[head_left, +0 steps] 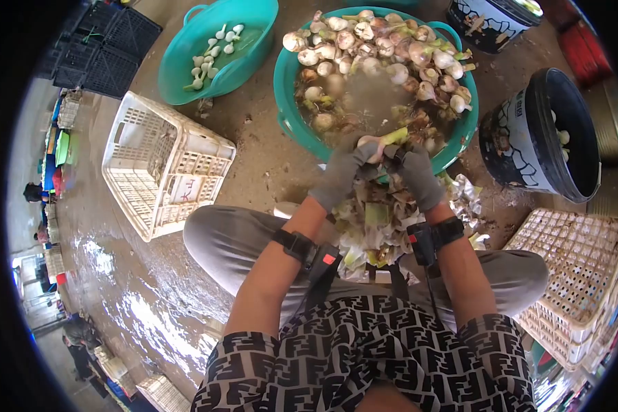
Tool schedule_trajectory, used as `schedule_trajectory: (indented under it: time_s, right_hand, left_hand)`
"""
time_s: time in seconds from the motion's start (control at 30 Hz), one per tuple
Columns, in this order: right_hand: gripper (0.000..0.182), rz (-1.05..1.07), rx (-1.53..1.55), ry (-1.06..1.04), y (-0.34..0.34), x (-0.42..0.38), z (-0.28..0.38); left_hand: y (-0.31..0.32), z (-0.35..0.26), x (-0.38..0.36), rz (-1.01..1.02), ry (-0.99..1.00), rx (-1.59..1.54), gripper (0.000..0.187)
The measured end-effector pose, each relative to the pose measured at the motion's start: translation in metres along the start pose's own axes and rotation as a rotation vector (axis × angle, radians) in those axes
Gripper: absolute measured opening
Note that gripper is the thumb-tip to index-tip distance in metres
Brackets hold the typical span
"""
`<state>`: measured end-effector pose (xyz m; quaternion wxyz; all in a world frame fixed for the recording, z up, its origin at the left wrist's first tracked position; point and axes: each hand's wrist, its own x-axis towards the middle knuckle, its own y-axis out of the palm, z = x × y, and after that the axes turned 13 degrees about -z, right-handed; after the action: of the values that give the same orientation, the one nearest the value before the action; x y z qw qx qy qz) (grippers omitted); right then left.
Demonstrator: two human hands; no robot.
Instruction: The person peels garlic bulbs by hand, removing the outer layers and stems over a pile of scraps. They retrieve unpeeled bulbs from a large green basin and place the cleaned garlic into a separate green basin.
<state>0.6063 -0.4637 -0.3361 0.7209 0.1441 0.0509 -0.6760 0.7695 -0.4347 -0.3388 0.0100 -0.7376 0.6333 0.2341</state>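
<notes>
My left hand, in a grey glove, is closed round a garlic bulb at the near rim of a round teal tub. Its green stem points right, toward my right hand, also gloved. The fingers of my right hand are bent against the stem side of the bulb; what their tips pinch is too small to make out. Many unpeeled bulbs are heaped in the murky water of the tub. Peeled skins and leaves lie in a pile below my hands, between my legs.
A teal basin at the upper left holds several white bulbs. White plastic crates stand at left and right. A black bucket with bulbs leans at the right. Wet floor lies left; people are far left.
</notes>
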Motion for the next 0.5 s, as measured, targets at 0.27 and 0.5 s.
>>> schedule_trajectory:
  time_s: [0.27, 0.5]
  right_hand:
    - [0.016, 0.117, -0.204, -0.289, 0.004, -0.006, 0.01]
    - [0.018, -0.039, -0.613, -0.336, 0.004, 0.001, -0.007]
  left_hand:
    - [-0.013, 0.018, 0.003, -0.056, 0.266, 0.179, 0.032]
    - [-0.019, -0.005, 0.003, -0.053, -0.452, -0.389, 0.039]
